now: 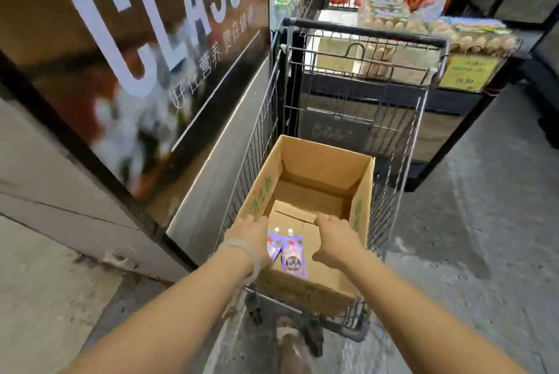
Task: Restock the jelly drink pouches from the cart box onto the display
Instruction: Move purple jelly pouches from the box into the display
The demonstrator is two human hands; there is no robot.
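Hands (pixel 251 236) (pixel 332 237) in box (pixel 361 210) | pouches (pixel 287 249) between | cart (pixel 405 161) beside signboard (pixel 121 56)

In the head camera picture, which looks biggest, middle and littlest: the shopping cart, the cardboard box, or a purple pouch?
1. The shopping cart looks biggest; it holds the box.
2. The cardboard box comes next, sitting inside the cart.
3. A purple pouch looks littlest; two lie inside the box, between the left hand and the right hand.

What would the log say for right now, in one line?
stage: reaching into box | left hand: beside purple pouches | right hand: over box, holds nothing
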